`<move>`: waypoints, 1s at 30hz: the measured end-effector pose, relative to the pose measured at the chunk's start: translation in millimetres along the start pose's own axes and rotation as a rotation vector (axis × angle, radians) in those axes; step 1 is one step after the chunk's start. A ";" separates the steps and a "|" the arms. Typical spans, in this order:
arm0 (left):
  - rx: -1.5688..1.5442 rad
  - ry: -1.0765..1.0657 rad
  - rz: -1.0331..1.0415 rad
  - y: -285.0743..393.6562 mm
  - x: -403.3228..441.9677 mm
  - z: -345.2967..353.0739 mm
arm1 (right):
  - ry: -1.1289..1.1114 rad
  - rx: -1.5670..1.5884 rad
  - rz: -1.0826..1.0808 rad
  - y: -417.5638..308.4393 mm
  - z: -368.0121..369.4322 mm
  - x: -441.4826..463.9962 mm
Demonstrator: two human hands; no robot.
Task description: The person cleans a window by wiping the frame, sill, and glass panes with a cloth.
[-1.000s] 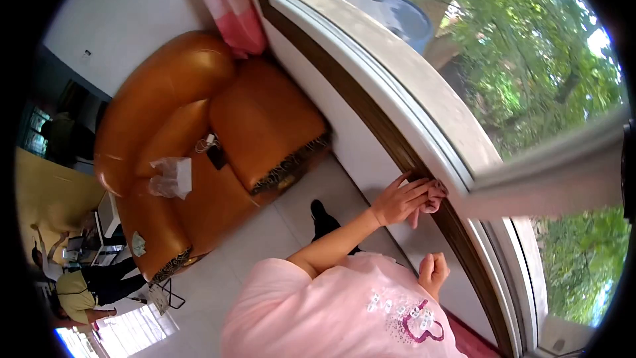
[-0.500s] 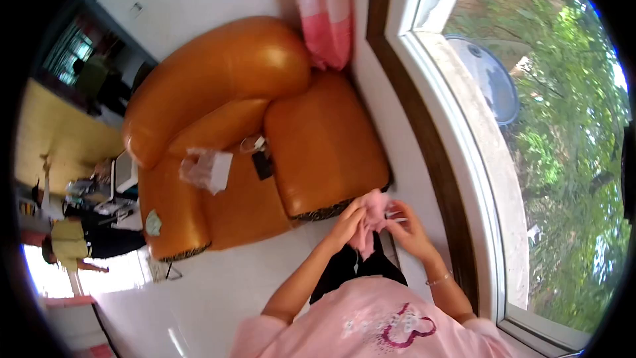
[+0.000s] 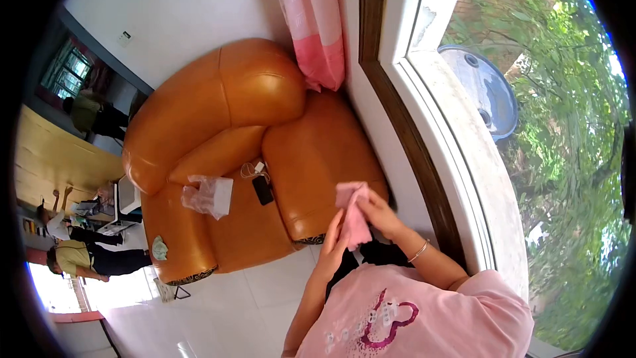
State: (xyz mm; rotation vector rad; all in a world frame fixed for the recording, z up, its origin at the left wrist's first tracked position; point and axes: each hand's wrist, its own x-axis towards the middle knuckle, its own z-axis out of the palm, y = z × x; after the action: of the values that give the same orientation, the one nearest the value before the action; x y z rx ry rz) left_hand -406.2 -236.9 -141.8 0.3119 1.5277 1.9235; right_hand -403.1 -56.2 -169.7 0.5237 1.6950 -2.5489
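A pink cloth (image 3: 358, 219) is held up between my two hands, in front of the orange sofa's near end. My left hand (image 3: 332, 242) has its fingers against the cloth's lower left side. On the cloth's right side my right hand (image 3: 381, 215), with a bracelet at the wrist, grips it with bent fingers. The cloth is folded and partly hidden by the fingers. Both hands are away from the dark wooden window sill (image 3: 424, 179).
The orange sofa (image 3: 245, 245) bears a black phone (image 3: 263, 191), a white charger with cable (image 3: 257, 170), a clear plastic bag (image 3: 209, 197) and a greenish cloth (image 3: 159, 248). A pink curtain (image 3: 321, 59) hangs beside the window. Several people are at the far left.
The pink cloth has moved from the window sill to in front of my body. Both hands now hold it, and it is more spread out than half a second ago. The view has turned toward the sofa.
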 end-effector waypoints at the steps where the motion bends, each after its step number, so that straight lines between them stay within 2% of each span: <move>1: 0.056 0.056 0.009 -8.5 3.6 -5.8 | 0.077 0.035 0.033 -16.7 2.4 -1.0; 2: 0.051 0.056 0.005 -13.0 4.3 -16.5 | 0.156 0.071 0.061 -36.5 4.4 -1.8; 3: 0.036 0.007 -0.093 -11.5 5.6 -27.6 | 0.149 -0.049 -0.208 -51.6 4.3 3.5; 4: 0.023 -0.050 -0.191 -10.5 8.2 -36.8 | 0.184 -0.097 -0.261 -63.6 -2.7 8.8; 5: 0.031 0.025 -0.216 -15.5 8.3 -44.0 | 0.221 -0.250 -0.494 -87.1 -7.2 14.4; 7: 0.044 0.006 -0.242 -20.0 6.0 -67.2 | 0.496 -0.482 -0.713 -168.5 11.3 1.5; 8: 0.061 0.012 -0.272 -19.2 2.7 -80.5 | 0.687 -0.659 -1.012 -197.5 -0.4 6.5; 9: 0.048 0.037 -0.283 -17.6 0.5 -91.7 | 1.089 -1.238 -1.451 -248.0 -15.3 7.1; 10: 0.055 0.014 -0.275 -18.3 -0.2 -104.6 | 1.212 -1.107 -1.367 -285.4 -32.2 -2.1; 11: 0.045 0.059 -0.304 -21.2 -0.4 -118.6 | 1.514 -1.558 -1.685 -343.7 -25.3 -23.9; 12: 0.034 0.107 -0.335 -22.5 -0.2 -130.2 | 1.885 -1.592 -1.824 -397.5 -39.3 -28.8; 13: 0.022 0.138 -0.341 -21.0 1.7 -138.1 | 1.729 -1.661 -1.845 -444.2 -33.9 -49.1; 14: 0.024 0.126 -0.334 -22.7 4.0 -146.9 | 1.889 -1.782 -2.118 -490.1 -29.9 -42.7; 15: 0.018 0.146 -0.324 -26.9 7.2 -155.9 | 1.600 -1.851 -1.452 -487.2 16.5 -59.1; 16: 0.012 0.169 -0.314 -28.3 11.1 -161.5 | 1.904 -1.771 -1.467 -510.0 16.3 -31.1; 17: 0.011 0.165 -0.309 -26.1 13.6 -164.3 | 1.981 -1.791 -1.446 -516.4 20.8 -17.2; 18: 0.001 0.173 -0.294 -24.0 15.9 -165.9 | 1.923 -1.848 -1.501 -522.6 15.0 -4.5; 19: -0.011 0.183 -0.279 -22.6 17.2 -166.6 | 1.917 -1.964 -1.191 -522.1 7.8 13.0; 20: -0.013 0.183 -0.278 -22.2 16.3 -166.3 | 1.849 -2.177 -1.122 -525.1 -18.9 26.0; 22: -0.029 0.204 -0.299 -21.9 17.3 -164.5 | 1.618 -2.370 -1.178 -486.6 -45.2 59.3; 23: -0.037 0.212 -0.290 -24.3 16.3 -165.9 | 1.547 -2.379 -1.095 -459.1 -49.5 77.7; 24: -0.046 0.207 -0.308 -29.6 12.8 -167.8 | 1.410 -2.335 -1.360 -425.6 -45.6 88.9; 25: -0.057 0.208 -0.324 -34.2 9.2 -170.2 | 1.438 -2.408 -1.365 -398.6 -54.3 108.5; 26: -0.069 0.232 -0.312 -37.3 5.5 -172.5 | 1.238 -2.394 -1.263 -367.5 -55.3 115.5; 27: -0.070 0.246 -0.313 -40.5 -0.3 -174.6 | 1.029 -2.265 -1.249 -336.1 -58.8 123.1; 28: -0.072 0.272 -0.312 -44.0 -8.1 -177.2 | 0.965 -2.278 -1.201 -304.0 -58.1 120.7; 29: -0.076 0.290 -0.308 -47.7 -14.2 -177.9 | 0.838 -2.273 -1.160 -274.8 -80.9 125.1; 30: -0.082 0.338 -0.293 -52.4 -21.1 -181.3 | 0.602 -2.139 -1.200 -255.6 -104.1 134.6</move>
State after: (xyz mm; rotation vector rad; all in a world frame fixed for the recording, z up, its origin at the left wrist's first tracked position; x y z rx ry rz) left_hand -473.2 -385.5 -239.2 -0.2742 1.5951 1.8592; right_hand -557.8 161.7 -18.4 -0.0990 3.7538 0.9158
